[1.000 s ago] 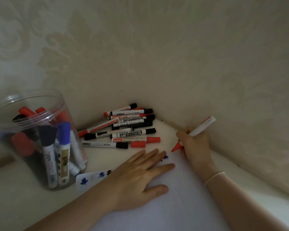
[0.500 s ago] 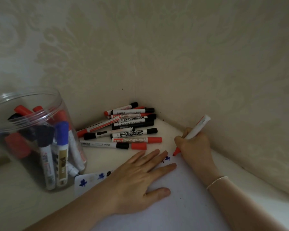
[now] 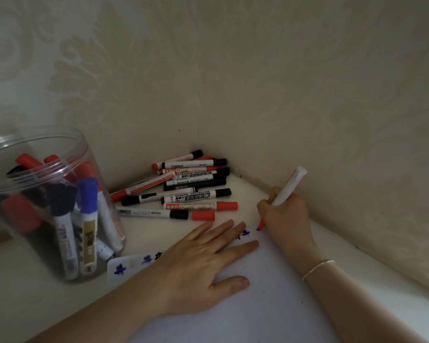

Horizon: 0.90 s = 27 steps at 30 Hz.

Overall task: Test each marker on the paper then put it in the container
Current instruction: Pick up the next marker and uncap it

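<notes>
My right hand grips an uncapped red marker, white barrel slanting up to the right, its red tip touching the far edge of the white paper. My left hand lies flat on the paper with fingers spread, next to several blue and black test marks. A clear round container at the left holds several capped markers standing upright. A pile of red and black markers lies in the corner beyond my hands, with a loose red cap at its near edge.
The cream surface meets patterned walls at the back and right, forming a tight corner just behind the marker pile. The container stands close to the paper's left corner.
My right hand has tilted the marker more upright and brought its tip down and right onto the paper's far edge. My left hand has stayed flat on the paper.
</notes>
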Available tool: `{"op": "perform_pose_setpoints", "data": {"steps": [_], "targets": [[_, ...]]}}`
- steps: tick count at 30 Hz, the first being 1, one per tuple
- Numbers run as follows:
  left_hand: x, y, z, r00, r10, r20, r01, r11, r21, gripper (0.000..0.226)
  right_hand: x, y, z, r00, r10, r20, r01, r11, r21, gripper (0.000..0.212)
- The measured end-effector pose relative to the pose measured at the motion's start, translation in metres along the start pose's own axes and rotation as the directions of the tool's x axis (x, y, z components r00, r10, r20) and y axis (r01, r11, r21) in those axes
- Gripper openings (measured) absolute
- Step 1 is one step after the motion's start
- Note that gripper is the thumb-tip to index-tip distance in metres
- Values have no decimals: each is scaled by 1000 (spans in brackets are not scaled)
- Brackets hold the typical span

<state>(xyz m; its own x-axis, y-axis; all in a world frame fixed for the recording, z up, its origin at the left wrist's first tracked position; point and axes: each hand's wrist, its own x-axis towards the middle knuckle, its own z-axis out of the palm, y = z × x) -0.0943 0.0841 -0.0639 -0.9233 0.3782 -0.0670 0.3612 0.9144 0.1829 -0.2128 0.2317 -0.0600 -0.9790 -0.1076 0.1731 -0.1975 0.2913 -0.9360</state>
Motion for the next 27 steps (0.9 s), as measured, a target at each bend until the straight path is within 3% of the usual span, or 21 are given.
{"op": "perform_pose_setpoints", "data": {"steps": [8, 16, 21, 27], "targets": [[0, 0, 0, 1000, -7, 0, 7, 1000, -2, 59, 0, 0, -1, 999, 16, 41, -18, 999, 47, 17], [1, 0, 0, 1000, -10, 5, 10, 1000, -10, 59, 1, 3, 1, 999, 10, 30, -9, 1000, -16, 25], [0, -1, 1, 1000, -10, -4, 10, 1000, -6, 59, 1, 2, -1, 999, 38, 12, -38, 999, 27, 15], [0, -2, 3, 1000, -5, -17, 5, 1000, -15, 59, 0, 1, 0, 1000, 17, 17, -17, 1000, -22, 28]]}}
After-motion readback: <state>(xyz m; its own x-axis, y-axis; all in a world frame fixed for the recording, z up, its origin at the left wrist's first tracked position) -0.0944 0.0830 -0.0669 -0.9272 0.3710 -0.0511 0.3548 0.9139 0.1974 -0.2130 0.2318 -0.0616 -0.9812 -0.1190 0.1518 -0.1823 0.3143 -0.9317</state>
